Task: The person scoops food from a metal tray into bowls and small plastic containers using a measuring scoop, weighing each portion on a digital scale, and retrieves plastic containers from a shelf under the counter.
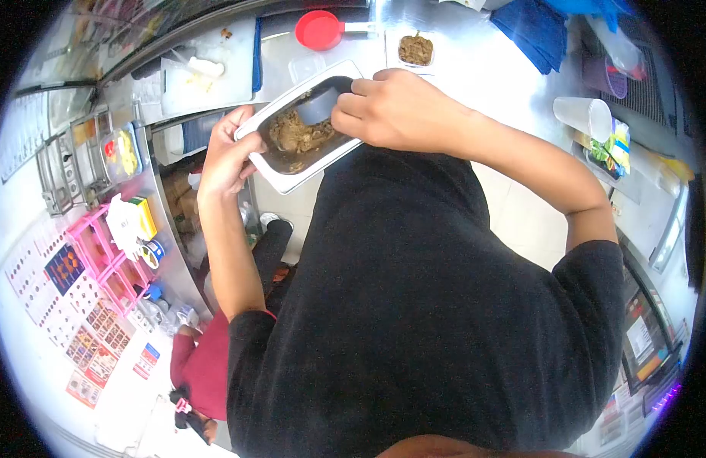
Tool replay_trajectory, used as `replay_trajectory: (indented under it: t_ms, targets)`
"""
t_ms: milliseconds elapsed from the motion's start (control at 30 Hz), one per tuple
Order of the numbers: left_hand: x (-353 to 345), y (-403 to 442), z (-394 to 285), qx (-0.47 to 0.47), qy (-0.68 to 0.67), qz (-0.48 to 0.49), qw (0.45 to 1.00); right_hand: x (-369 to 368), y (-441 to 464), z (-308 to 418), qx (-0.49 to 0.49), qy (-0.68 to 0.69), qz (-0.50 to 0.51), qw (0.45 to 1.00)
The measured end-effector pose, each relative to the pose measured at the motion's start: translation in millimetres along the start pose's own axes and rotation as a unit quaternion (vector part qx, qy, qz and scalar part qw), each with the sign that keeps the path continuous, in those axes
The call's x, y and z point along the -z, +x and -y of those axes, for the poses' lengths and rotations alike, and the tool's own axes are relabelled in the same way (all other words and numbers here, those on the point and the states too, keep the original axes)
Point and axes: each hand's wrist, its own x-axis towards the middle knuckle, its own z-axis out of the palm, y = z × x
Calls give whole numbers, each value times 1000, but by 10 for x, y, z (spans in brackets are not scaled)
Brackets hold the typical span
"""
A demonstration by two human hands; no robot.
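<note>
My left hand grips the near-left end of a deep rectangular pan, its thumb over the pale rim. The pan is tilted and holds brown, shredded-looking food in a dark sauce. Over the pan's right side, my right hand has its fingers curled round a grey, round-edged scraper, which dips into the food. The fingers hide part of this tool, so its exact kind is unclear. Beyond the pan, a small square dish of similar brown food stands on the steel counter.
A red round-bowled scoop lies behind the pan. To the left is a white cutting board with scraps. A translucent cup lies at right. Someone in a maroon top is at lower left, near pink racks.
</note>
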Motion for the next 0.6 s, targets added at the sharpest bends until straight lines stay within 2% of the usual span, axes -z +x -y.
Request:
replay_trajectory:
  t_ms: [133,233,333,467,500,600]
  targets:
    - [43,-54,-25,-38,-14,-4,999,193,-4,11,48,-41,-56,996]
    - [-16,-109,-123,-40,18,-5,999,118,100,64,92,-24,-100,990]
    - [-82,-123,-252,-27,29,34,999,-168,363,93,137,56,-97,984]
    - [171,-30,-119,-71,40,44,996,-109,433,65,125,88,28,988]
    - [214,-69,-128,-65,42,39,996,-65,357,15,119,53,72,989]
    - [263,-157,-143,-54,35,24,998,58,211,-167,107,78,84,988]
